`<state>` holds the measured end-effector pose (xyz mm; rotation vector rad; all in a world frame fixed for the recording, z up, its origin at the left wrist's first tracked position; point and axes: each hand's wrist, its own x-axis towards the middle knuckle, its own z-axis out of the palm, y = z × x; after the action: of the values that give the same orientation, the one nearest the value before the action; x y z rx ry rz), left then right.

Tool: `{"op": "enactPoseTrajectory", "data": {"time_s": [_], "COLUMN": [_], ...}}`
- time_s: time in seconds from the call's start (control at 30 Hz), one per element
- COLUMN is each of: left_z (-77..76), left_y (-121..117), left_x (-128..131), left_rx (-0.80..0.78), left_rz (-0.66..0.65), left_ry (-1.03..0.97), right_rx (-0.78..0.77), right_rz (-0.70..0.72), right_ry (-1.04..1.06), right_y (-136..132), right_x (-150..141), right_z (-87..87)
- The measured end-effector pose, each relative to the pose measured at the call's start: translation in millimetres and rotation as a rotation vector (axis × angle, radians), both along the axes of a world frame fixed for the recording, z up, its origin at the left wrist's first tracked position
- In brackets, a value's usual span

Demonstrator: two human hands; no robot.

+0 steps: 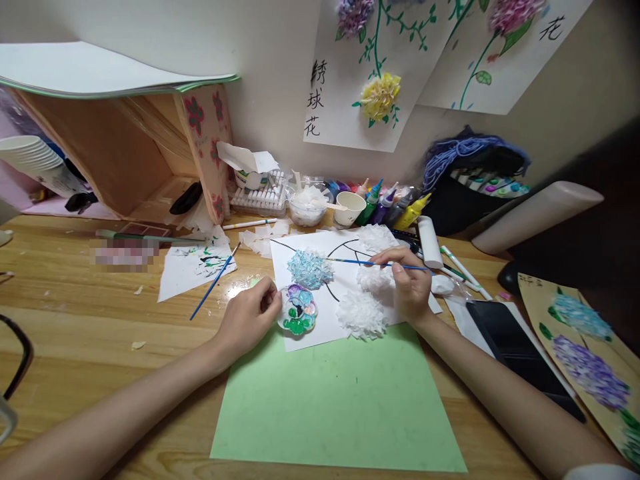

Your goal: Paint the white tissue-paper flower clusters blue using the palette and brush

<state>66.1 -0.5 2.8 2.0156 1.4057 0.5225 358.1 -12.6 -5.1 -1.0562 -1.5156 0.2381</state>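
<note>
My right hand [411, 283] is closed around a thin blue paintbrush [395, 265]. Its tip reaches the right side of a paper flower dabbed light blue [306, 268]. My left hand [255, 310] pinches the left edge of a small round palette [299, 312] that holds green, purple and blue paint. Both the flower and the palette are over a white sheet [300, 341] with black curved lines. White paper flowers [363, 315] sit on the sheet's right side, partly behind my right hand. Beneath the sheet lies a green sheet [340, 407].
Another paintbrush [215, 281] rests by a paint-smeared paper [175, 273] at left. Behind stand a paper cup [349, 209], a bowl of white scraps [309, 205] and paint bottles [413, 212]. To the right are a black tablet-like object [520, 353] and a flower picture [585, 360].
</note>
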Motion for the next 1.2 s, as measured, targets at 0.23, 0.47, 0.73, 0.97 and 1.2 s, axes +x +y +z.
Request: {"op": "enactPoseTrajectory", "data": {"time_s": [0.23,0.47,0.73,0.97,1.2], "left_z": [-0.3,0.6,0.7,0.2,0.9], "left_y": [-0.2,-1.4,-0.9,-0.4,-0.8], "left_x": [-0.1,-1.0,-0.5,-0.5,-0.2], "left_rx": [0.014,0.016,0.019,0.017,0.013], "left_rz": [-0.003,-0.006,0.000,0.000,-0.002], "left_ry": [0.000,0.001,-0.001,0.001,0.001], "right_rx": [-0.080,-0.049,-0.038,-0.059,-0.036], "right_rz": [-0.027,-0.008,-0.048,-0.040,-0.035], "right_ry": [-0.042,-0.036,-0.024,-0.054,-0.052], "right_y": [0.7,0.4,1.2,1.1,1.5], "right_x": [-0.2,-0.5,0.4,0.5,1.4], "right_z": [-2.4,-0.1,-1.1,-3.2,-6.0]}}
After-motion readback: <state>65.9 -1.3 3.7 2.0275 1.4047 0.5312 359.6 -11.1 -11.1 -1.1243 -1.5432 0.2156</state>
